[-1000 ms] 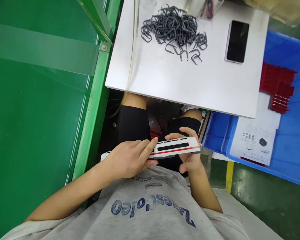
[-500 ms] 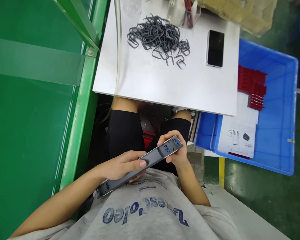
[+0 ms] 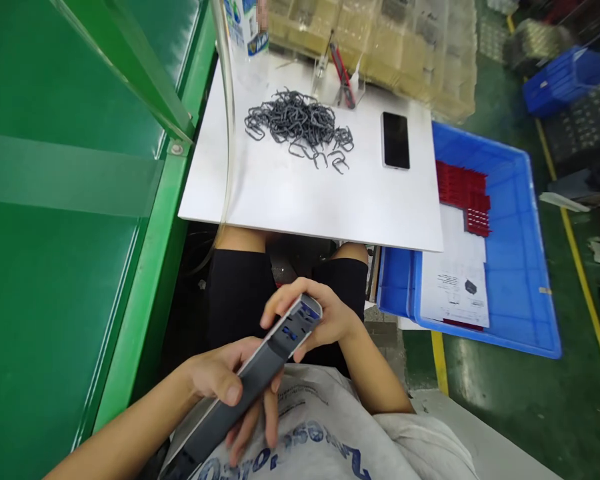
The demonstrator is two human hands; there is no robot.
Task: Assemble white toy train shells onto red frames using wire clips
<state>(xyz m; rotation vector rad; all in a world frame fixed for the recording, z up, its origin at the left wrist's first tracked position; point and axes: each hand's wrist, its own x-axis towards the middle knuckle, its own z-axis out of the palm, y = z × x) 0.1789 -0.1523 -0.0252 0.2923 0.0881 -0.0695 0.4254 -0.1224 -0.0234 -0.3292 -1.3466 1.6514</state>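
Observation:
A long dark grey channel-shaped part (image 3: 253,379) with blue pieces near its upper end slants across my lap, close to my shirt. My left hand (image 3: 235,383) wraps round its middle, thumb on the near face and fingers beneath. At the upper end my right hand (image 3: 325,317) grips the part between thumb and fingers. The lower end runs toward the bottom edge of the view. Beyond both hands, a pile of dark grey plastic loops or clips (image 3: 300,120) lies on the white table (image 3: 300,207).
A phone (image 3: 395,141) lies on the table's right side. Behind the pile stand a clear holder with tools (image 3: 341,83) and a yellowish compartment tray (image 3: 375,47). A blue bin (image 3: 520,267) with red parts (image 3: 463,187) and papers is at right. A green metal frame (image 3: 145,280) borders the left.
The part has swung to a steeper slant and its upper end has come lower and left. Both hands moved with it and still grip it. The camera view has shifted too.

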